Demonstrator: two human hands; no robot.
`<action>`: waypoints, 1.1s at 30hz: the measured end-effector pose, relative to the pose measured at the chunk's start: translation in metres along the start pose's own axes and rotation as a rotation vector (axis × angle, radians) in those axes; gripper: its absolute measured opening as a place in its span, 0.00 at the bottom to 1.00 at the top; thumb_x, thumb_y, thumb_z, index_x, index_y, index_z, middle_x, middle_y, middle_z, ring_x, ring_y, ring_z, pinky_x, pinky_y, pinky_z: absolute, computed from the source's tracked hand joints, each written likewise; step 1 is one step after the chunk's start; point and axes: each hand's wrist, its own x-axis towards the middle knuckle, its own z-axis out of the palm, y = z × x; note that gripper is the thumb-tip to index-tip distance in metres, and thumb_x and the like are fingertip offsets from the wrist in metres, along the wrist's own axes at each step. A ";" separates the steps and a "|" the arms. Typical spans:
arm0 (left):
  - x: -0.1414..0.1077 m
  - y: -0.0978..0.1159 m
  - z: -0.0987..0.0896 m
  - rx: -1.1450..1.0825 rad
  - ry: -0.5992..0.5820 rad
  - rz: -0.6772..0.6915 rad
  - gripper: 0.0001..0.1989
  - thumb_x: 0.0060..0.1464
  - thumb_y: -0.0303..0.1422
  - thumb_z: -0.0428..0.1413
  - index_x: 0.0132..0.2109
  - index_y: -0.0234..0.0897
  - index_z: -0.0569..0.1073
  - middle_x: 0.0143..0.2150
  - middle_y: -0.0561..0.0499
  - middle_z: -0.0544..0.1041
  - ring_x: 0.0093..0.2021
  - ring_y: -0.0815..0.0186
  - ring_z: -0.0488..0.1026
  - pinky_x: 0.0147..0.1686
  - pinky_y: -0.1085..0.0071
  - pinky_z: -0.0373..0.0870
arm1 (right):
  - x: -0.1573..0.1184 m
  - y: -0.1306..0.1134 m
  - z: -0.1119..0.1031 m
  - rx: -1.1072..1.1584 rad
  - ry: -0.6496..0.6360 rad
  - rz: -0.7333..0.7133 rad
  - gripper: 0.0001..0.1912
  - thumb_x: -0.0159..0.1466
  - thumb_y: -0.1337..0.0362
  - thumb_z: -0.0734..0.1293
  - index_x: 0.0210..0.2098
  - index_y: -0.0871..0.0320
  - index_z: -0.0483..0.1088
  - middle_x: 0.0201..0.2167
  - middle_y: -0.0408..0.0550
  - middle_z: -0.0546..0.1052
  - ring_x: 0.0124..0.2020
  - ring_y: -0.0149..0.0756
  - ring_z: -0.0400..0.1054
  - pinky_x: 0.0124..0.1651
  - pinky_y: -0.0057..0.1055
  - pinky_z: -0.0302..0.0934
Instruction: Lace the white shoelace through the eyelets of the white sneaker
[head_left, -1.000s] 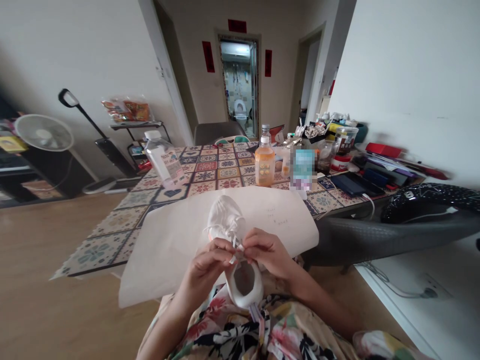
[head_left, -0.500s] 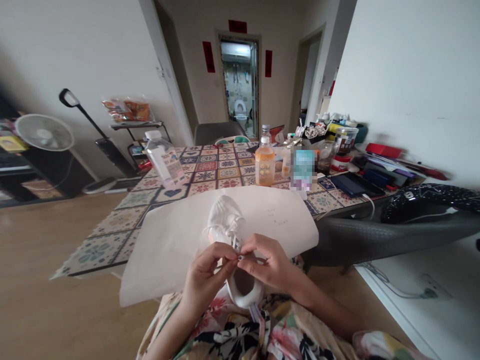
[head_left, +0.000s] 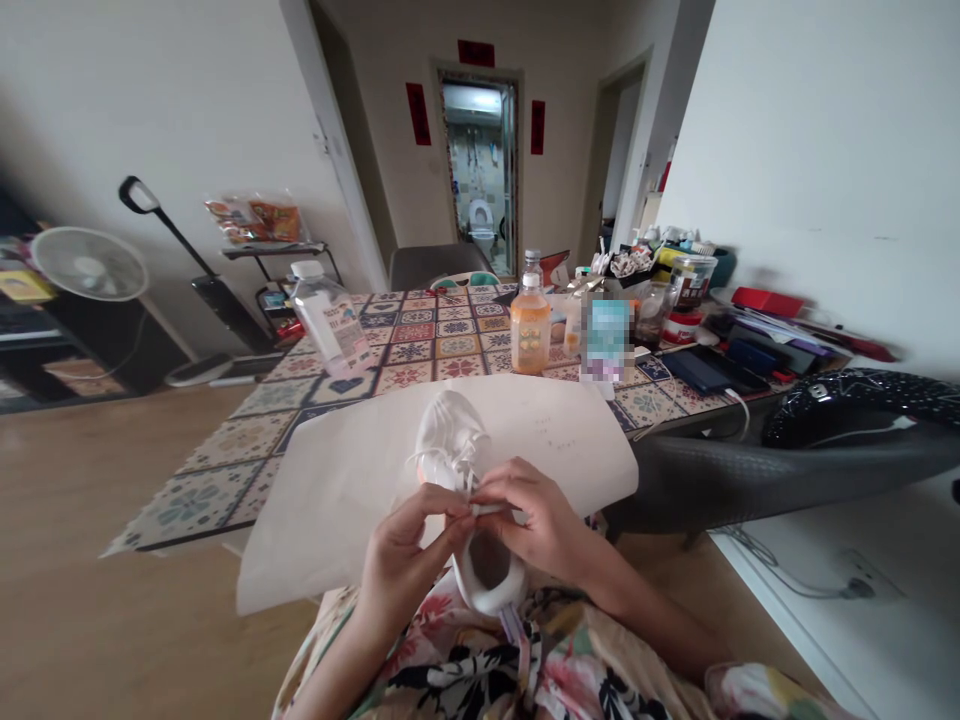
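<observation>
A small white shoe (head_left: 453, 440) lies on a large white sheet of paper (head_left: 337, 480) at the near edge of the table, its heel opening toward me. My left hand (head_left: 401, 560) and my right hand (head_left: 536, 520) meet over the middle of the shoe. The fingertips of both hands pinch the white lace (head_left: 469, 492) above the shoe's opening. My lap in flowered cloth (head_left: 480, 670) is just below.
The patterned tablecloth (head_left: 427, 345) carries an orange drink bottle (head_left: 529, 325), a clear plastic bottle (head_left: 328, 318), a blue-green box (head_left: 606, 338) and clutter at the right. A dark chair (head_left: 787, 450) stands to the right. A fan (head_left: 88, 265) stands at left.
My hands shifted slightly on the lace, the fingertips drawing closer together over the shoe. The shoe and paper stayed in place.
</observation>
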 end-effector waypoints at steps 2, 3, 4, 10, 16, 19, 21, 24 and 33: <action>0.001 -0.001 0.000 0.023 -0.006 0.028 0.07 0.54 0.23 0.62 0.35 0.41 0.79 0.30 0.53 0.79 0.31 0.66 0.75 0.33 0.73 0.71 | 0.001 -0.001 -0.002 -0.069 -0.010 -0.015 0.06 0.67 0.69 0.65 0.43 0.58 0.74 0.41 0.52 0.75 0.45 0.39 0.69 0.50 0.37 0.66; 0.002 -0.001 -0.001 0.032 -0.005 0.046 0.07 0.53 0.23 0.62 0.36 0.41 0.80 0.30 0.53 0.79 0.31 0.66 0.75 0.33 0.73 0.71 | 0.001 -0.001 -0.003 -0.087 -0.016 -0.011 0.05 0.67 0.69 0.66 0.42 0.58 0.74 0.41 0.52 0.74 0.46 0.40 0.68 0.51 0.38 0.66; 0.003 0.000 -0.001 0.037 -0.003 0.061 0.07 0.53 0.23 0.62 0.36 0.41 0.80 0.30 0.53 0.80 0.31 0.66 0.75 0.33 0.73 0.71 | 0.001 -0.001 -0.003 -0.087 -0.020 0.002 0.05 0.67 0.68 0.67 0.42 0.58 0.74 0.41 0.52 0.74 0.46 0.40 0.68 0.51 0.39 0.65; 0.003 0.003 0.000 -0.021 -0.006 -0.021 0.05 0.54 0.25 0.61 0.35 0.40 0.80 0.29 0.52 0.79 0.30 0.66 0.75 0.31 0.73 0.71 | 0.000 -0.001 -0.003 0.039 -0.129 0.062 0.02 0.66 0.68 0.68 0.39 0.57 0.71 0.43 0.49 0.74 0.47 0.37 0.69 0.52 0.36 0.62; 0.001 0.005 0.000 -0.058 -0.002 -0.201 0.03 0.53 0.31 0.62 0.33 0.37 0.81 0.26 0.52 0.78 0.28 0.66 0.73 0.30 0.73 0.70 | 0.000 0.000 0.001 -0.213 0.026 -0.125 0.05 0.68 0.64 0.67 0.42 0.56 0.68 0.39 0.48 0.77 0.43 0.38 0.69 0.50 0.37 0.59; 0.002 0.005 0.000 -0.073 -0.026 -0.266 0.05 0.52 0.33 0.62 0.31 0.36 0.81 0.27 0.50 0.80 0.29 0.64 0.75 0.31 0.71 0.72 | 0.000 0.000 0.002 -0.282 0.059 -0.271 0.04 0.70 0.66 0.64 0.44 0.54 0.69 0.38 0.47 0.78 0.42 0.36 0.71 0.50 0.37 0.59; 0.003 0.004 0.001 -0.115 -0.016 -0.312 0.06 0.51 0.34 0.63 0.31 0.36 0.81 0.27 0.49 0.81 0.29 0.63 0.76 0.30 0.71 0.72 | 0.000 0.000 0.002 -0.272 0.100 -0.300 0.04 0.70 0.67 0.64 0.41 0.53 0.70 0.37 0.47 0.78 0.42 0.35 0.71 0.51 0.38 0.60; 0.008 0.001 0.002 -0.182 0.056 -0.368 0.06 0.49 0.35 0.63 0.30 0.36 0.79 0.26 0.50 0.80 0.25 0.65 0.74 0.26 0.72 0.72 | 0.001 -0.001 -0.002 -0.172 0.105 -0.309 0.04 0.69 0.66 0.65 0.37 0.53 0.72 0.37 0.48 0.79 0.44 0.36 0.72 0.51 0.37 0.63; 0.033 -0.020 0.003 0.095 0.194 -0.251 0.07 0.48 0.31 0.60 0.37 0.38 0.74 0.23 0.56 0.75 0.25 0.67 0.69 0.29 0.72 0.69 | 0.006 -0.001 -0.014 -0.017 -0.164 -0.316 0.12 0.69 0.61 0.66 0.29 0.52 0.73 0.29 0.42 0.81 0.45 0.39 0.73 0.54 0.42 0.62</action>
